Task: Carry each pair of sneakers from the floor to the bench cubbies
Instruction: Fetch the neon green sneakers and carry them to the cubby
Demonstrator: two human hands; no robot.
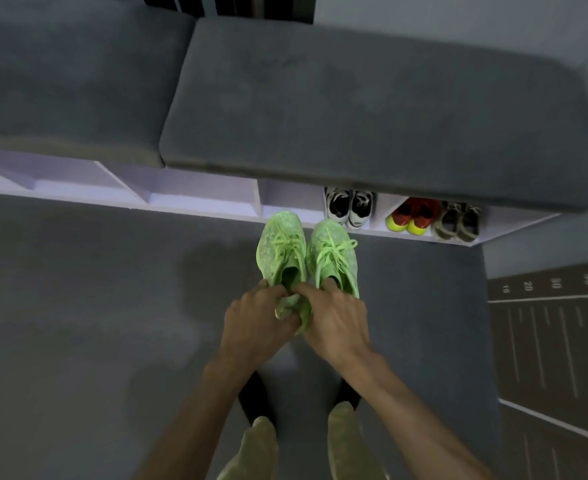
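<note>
I hold a pair of bright green sneakers side by side above the grey carpet, toes pointing at the bench. My left hand (pixel 256 320) grips the heel of the left green sneaker (pixel 280 251). My right hand (pixel 337 318) grips the heel of the right green sneaker (pixel 334 254). The white bench cubbies (pixel 202 199) run under grey cushions just beyond the toes. One cubby holds black-and-white sneakers (pixel 349 207); the cubby to its right holds red-and-yellow sneakers (pixel 412 216) and olive sneakers (pixel 458 221).
Grey bench cushions (pixel 354 109) overhang the cubbies. Several cubbies to the left show no shoes. A dark mat with white yard-line markings (pixel 555 344) lies on the floor at the right. My own legs and feet (pixel 296 438) are below my arms.
</note>
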